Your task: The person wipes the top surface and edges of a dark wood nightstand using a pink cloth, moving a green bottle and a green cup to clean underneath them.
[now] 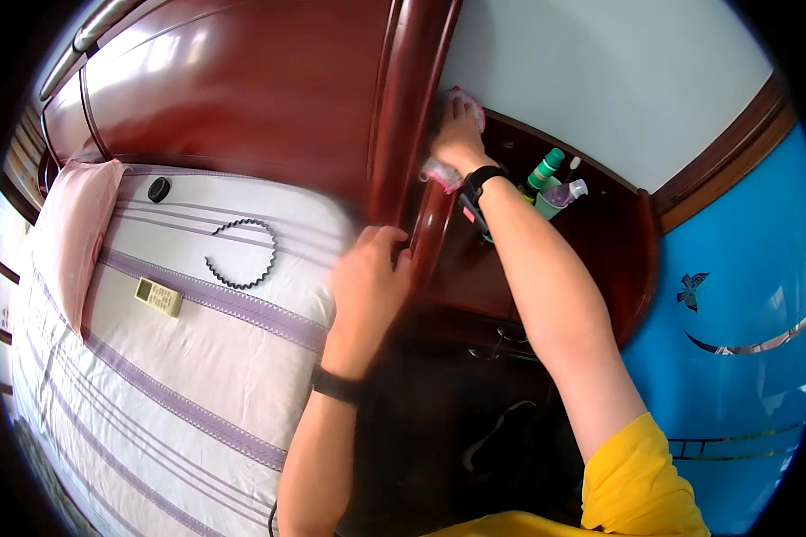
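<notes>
Standing here: striped bed left of nightstand, red-brown headboard also left, blue panel right. Left hand near nightstand's left edge, half-curled, thumb apart. Right hand spread over pink-edged cloth, nightstand's back-left corner. Green-capped bottle on nightstand.

A purple-striped white bed carries a wavy black headband; left of it lie a round black disc, rectangular cream remote and pink pillow. Right of it, a glossy red-brown wooden nightstand bears a pale-green cup and pink-edged cloth.
</notes>
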`<state>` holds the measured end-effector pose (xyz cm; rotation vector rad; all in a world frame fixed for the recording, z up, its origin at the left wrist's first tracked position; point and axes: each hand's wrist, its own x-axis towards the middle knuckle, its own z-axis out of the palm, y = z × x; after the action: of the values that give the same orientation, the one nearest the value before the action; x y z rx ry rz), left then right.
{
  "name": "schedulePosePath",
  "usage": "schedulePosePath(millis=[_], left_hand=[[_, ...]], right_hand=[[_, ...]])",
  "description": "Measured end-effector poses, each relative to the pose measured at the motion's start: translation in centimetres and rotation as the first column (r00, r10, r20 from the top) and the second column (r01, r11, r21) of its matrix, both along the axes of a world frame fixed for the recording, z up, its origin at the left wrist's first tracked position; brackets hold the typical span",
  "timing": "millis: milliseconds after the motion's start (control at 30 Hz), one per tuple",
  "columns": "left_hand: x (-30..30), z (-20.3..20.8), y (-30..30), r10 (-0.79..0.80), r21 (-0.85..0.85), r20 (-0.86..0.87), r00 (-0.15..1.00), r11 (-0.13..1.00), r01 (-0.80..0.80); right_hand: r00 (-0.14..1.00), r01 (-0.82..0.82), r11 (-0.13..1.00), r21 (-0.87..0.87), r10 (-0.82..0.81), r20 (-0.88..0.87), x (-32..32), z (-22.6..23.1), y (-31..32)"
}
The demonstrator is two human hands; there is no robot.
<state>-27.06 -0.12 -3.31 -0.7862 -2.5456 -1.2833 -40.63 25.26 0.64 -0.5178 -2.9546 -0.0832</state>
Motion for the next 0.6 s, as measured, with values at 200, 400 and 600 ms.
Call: schedulePosePath(millis=[200, 400, 600], left_hand=[[-0.3, 0.0, -0.2, -0.009, -0.005, 0.043, 0.999, 1.000, 0.010], [-0.2, 0.2, -0.1, -0.015, 0.031, 0.032, 0.999, 0.999, 0.014], [-0.7, -0.2, -0.4, 0.000, 0.083, -0.023, 1.000, 0.997, 0.002]], right_hand=[[0.970, -0.116, 0.991, 0.063, 0.126, -0.207, -2.2, -0.9, 1.8], [0.964, -0.144, 0.982, 0.119, 0.166, -0.208, -1.3, -0.9, 2.7], [0.992, -0.077, 0.961, 0.264, 0.100, -0.073, 2.5, -1.2, -2.6]])
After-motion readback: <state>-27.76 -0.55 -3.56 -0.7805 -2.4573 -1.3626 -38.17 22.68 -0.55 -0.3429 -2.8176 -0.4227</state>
